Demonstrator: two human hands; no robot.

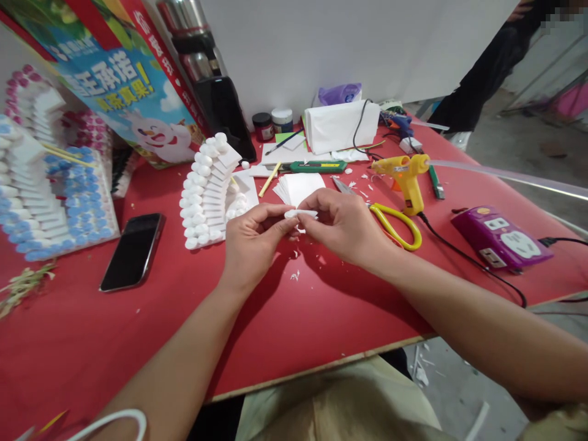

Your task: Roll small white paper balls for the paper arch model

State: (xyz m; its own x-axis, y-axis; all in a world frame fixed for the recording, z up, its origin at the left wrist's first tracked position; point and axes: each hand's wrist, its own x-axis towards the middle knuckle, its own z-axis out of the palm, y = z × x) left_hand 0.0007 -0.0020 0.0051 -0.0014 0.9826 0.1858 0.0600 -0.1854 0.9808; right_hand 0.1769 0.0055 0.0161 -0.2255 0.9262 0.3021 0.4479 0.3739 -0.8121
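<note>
Between the fingertips of my left hand (260, 239) and my right hand (340, 223) is a small rolled piece of white paper (301, 214). Both hands pinch it above the red table, my left at one end and my right at the other. Just behind them lies a stack of white paper sheets (301, 187). Beside my left hand stands a curved white model staircase (206, 196), edged with rounded white pieces. Scissors with yellow handles (397, 226) lie by my right wrist, partly hidden behind it.
A yellow glue gun (407, 174) stands right of centre, its cord running near a purple power socket block (500, 239). A phone (133, 251) lies left. Behind are a green utility knife (316, 166), paint jars (263, 127) and a printed box (133, 92). A person (487, 67) is at the far right.
</note>
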